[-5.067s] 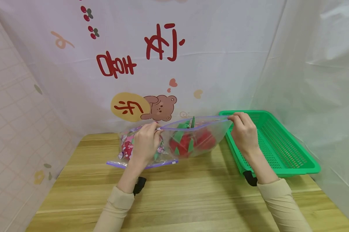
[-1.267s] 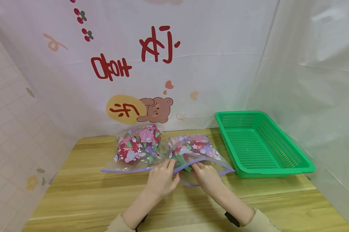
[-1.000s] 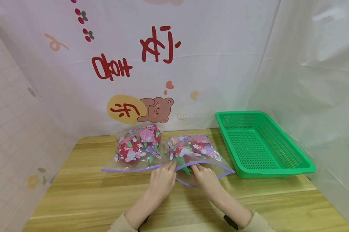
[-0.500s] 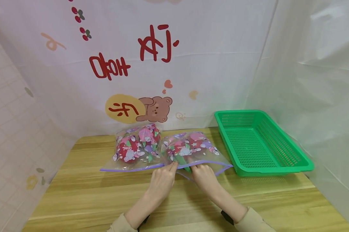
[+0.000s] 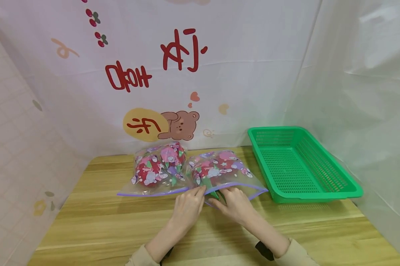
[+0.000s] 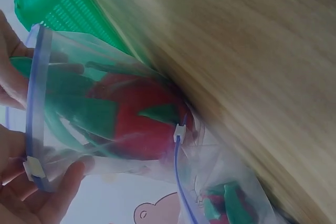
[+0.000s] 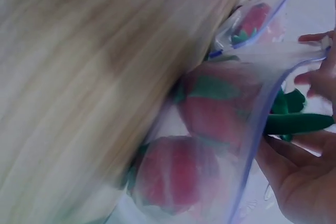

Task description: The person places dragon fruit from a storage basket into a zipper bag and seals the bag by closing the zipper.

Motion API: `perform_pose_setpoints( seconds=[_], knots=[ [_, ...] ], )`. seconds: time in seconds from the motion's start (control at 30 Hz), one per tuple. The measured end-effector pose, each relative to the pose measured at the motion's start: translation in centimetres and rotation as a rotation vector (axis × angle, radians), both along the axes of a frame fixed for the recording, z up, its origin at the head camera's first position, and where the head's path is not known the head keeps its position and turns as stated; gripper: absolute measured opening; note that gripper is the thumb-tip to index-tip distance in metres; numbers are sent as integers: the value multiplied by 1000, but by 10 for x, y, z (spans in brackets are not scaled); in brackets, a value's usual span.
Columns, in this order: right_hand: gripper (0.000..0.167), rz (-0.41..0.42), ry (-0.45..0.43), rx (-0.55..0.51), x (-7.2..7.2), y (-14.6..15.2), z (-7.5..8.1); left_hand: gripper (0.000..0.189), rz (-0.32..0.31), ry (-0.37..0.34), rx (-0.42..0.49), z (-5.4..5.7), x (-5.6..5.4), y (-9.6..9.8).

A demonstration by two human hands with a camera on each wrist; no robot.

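Observation:
In the head view, my left hand [image 5: 187,205] pinches the left end of the purple-edged mouth of a clear printed zip bag [image 5: 250,181]. The white slider [image 6: 34,167] sits by those fingers in the left wrist view. My right hand [image 5: 236,205] reaches into the open mouth, fingers partly under the film, thumb apart. Long green leaves [image 7: 299,123] of a red toy fruit [image 6: 144,116] with pointed green scales, like a dragon fruit, stick out beside the right fingers. Another red toy fruit [image 7: 170,174] lies inside the same bag.
A second zip bag [image 5: 150,175] with red and green toy fruits lies to the left, its purple edge facing me. A green slatted basket [image 5: 319,195] with nothing in it stands at the right on the wooden table [image 5: 120,229]. A printed cloth [image 5: 240,74] hangs behind.
Both hands came down from holding up the bag's top; the bag now lies on the table. Lately the right thumb has spread away from the fingers, and the mouth gapes less.

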State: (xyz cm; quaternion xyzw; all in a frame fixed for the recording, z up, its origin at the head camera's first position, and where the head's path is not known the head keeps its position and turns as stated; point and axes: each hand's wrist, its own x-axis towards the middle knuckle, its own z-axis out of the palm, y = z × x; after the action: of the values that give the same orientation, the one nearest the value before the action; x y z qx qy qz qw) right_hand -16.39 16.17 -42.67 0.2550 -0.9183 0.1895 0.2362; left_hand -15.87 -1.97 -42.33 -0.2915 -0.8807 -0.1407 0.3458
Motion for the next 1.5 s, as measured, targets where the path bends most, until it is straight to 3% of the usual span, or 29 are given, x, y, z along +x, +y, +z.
perform_pose_setpoints(
  seconds=[0.17, 0.43, 0.8, 0.93, 1.1, 1.17, 1.27, 1.5],
  knots=[
    [20, -39, 111, -6, -3, 1, -4, 29, 5, -38, 0, 0, 3, -2],
    [21, -59, 185, -5, -11, 8, -12, 34, -13, -50, 27, 1, 2, -7],
    [19, -189, 150, 2, -16, 10, -15, 35, -33, -112, 15, 5, 3, -7],
    [22, -186, 113, 44, -14, 7, -10, 32, 21, -67, 0, 2, 7, -4],
    [46, -180, 53, 87, -11, -1, -5, 32, 194, -59, -7, -2, 10, -2],
    [51, -177, 40, 106, -11, -5, -5, 26, 232, -78, -14, -4, 10, -2],
    [53, -174, 43, 116, -11, -10, -8, 18, 225, -84, -15, -7, 9, -2],
    [55, -114, 137, 98, -11, -15, -14, 24, 210, -39, 9, -6, 5, -4]
  ],
)
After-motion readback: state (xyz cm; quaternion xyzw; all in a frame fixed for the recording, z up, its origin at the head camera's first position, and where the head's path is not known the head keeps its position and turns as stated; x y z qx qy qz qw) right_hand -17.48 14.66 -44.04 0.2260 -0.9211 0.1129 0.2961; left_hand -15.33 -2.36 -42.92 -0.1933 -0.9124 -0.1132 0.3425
